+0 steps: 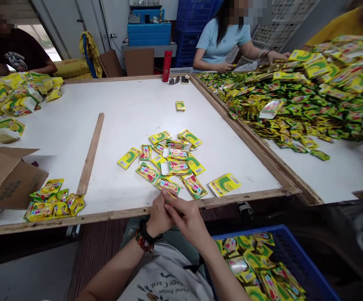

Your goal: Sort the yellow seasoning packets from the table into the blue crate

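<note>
The right hand [190, 215] and left hand [160, 215] meet over the near edge of the tabletop [131, 100], both closed on a small packet [172, 196]; only a yellow-green sliver shows between the fingers, so its long axis cannot be told. Low on the right, the blue plastic crate [306, 257] holds a heap of shiny packets [267, 282], nearer the right hand than the left. The board's rim is rough, scuffed wood around a smooth, white surface. Just beyond the fingertips lies the nearest carton [168, 184], flat and thin, its long axis running mostly sideways; another carton [194, 186] slants away just ahead of the right hand. Behind these spreads a loose, overlapping cluster of slim rectangular cartons [178, 167], glossy yellow and green card, some with pale flaps showing. Off to the left, crinkled foil packets [54, 205] sit beside an open cardboard box [15, 179] of matte brown, and a bare wooden strip [90, 154] divides the surface. Farther off stands a lone carton [180, 106], then a cylindrical red bottle [167, 66]; on the right, a co-worker in light blue [222, 44] reaches into a great crumpled pile [309, 98].
</note>
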The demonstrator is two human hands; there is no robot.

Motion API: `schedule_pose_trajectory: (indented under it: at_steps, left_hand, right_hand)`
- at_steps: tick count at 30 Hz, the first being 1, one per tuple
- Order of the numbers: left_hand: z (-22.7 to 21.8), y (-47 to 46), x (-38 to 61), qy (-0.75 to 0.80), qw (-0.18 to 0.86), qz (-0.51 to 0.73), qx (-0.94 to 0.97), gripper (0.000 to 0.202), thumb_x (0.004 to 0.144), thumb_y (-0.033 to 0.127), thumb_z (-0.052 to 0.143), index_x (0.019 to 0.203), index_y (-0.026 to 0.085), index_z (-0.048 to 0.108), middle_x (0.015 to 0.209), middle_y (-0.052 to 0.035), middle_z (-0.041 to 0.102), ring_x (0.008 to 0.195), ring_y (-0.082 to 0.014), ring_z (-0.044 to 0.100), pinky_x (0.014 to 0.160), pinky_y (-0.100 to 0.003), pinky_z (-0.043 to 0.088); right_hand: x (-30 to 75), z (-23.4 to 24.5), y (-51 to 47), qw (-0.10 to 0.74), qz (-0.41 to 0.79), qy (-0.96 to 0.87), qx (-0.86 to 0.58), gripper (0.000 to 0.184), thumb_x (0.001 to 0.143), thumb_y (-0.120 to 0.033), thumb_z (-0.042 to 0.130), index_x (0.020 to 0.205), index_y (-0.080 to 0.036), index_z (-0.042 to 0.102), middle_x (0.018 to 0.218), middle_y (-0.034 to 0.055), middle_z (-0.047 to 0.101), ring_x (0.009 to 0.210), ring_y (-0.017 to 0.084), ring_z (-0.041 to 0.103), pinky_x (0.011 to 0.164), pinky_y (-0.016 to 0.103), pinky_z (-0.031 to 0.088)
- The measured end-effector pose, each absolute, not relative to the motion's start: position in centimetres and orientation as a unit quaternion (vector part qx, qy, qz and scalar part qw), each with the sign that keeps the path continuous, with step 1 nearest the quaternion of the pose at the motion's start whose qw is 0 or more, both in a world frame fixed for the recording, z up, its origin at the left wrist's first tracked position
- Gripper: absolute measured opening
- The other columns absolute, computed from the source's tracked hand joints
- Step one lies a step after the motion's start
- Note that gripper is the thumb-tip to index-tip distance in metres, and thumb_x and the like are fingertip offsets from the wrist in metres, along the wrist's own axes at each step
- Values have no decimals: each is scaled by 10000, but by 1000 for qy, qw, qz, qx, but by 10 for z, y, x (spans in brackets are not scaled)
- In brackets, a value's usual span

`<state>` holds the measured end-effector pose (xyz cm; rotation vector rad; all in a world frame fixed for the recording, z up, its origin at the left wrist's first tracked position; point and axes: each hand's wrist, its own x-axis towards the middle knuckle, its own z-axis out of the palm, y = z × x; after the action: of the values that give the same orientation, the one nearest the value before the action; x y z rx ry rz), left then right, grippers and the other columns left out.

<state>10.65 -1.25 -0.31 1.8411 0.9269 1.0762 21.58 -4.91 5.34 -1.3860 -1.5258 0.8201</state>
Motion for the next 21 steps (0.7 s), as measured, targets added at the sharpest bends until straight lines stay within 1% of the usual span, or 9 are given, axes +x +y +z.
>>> schedule_pose_trajectory:
  at_steps: [3,6,9,11,12,14,16,18,21]
  left_hand:
    - [2,-14,105,356,399,401,744,353,696,228,645,1025,210,516,955,-50,630,884,-212,632,787,-345,525]
    - [5,-14,102,325,406,354,778,564,625,352,765,1106,208,508,1029,-65,624,835,-208,617,722,-331,529]
    - [5,-13,100,341,432,372,748,490,726,420,720,1116,207,513,1021,-63,630,750,-158,585,656,-281,516]
    - [4,-12,101,374,451,403,704,294,837,360,615,1069,204,527,962,-50,635,721,-133,575,650,-253,507]
    - [3,-12,102,384,458,408,690,223,867,328,575,1046,201,535,926,-41,635,710,-126,575,650,-243,504]
    - [3,-12,104,389,463,401,688,148,891,298,539,996,195,556,873,-32,630,698,-123,579,640,-234,498]
    - [3,-12,105,386,455,385,704,126,900,294,521,949,191,576,843,-31,630,700,-130,588,633,-237,491]
    - [3,-11,104,388,439,374,719,134,910,293,503,916,189,587,830,-32,634,703,-137,591,633,-245,485]
    - [2,-10,100,396,426,370,724,156,922,302,491,893,186,591,798,-30,632,708,-144,590,634,-251,482]
  right_hand:
    - [214,53,-59,441,274,-649,-556,391,922,-201,480,1287,-254,612,1194,89,696,1031,226,690,859,333,559]
    - [245,52,-87,388,240,-638,-620,398,942,-283,434,1297,-241,608,1116,96,730,879,230,732,742,311,583]
    - [305,48,-125,169,169,-569,-787,402,887,-392,481,1188,-234,697,745,113,768,562,296,712,501,360,549]
    - [340,44,-139,6,140,-513,-847,391,828,-448,550,1092,-235,746,678,133,750,586,364,710,483,415,534]
    - [352,42,-139,-36,131,-503,-854,399,819,-441,563,1108,-228,737,772,153,761,687,383,724,532,434,548]
    - [365,40,-123,-30,107,-524,-844,461,859,-373,524,1263,-185,639,1159,198,690,1043,367,671,750,435,562]
    - [369,37,-92,25,69,-537,-840,568,905,-316,465,1433,-109,435,1464,227,428,1349,317,425,979,408,463]
    - [371,34,-59,20,75,-491,-868,769,884,-423,528,1505,-66,250,1527,278,275,1412,380,281,1042,490,380]
    - [372,30,-26,-43,141,-483,-863,984,742,-541,682,1510,-100,251,1496,312,310,1327,484,375,979,574,388]
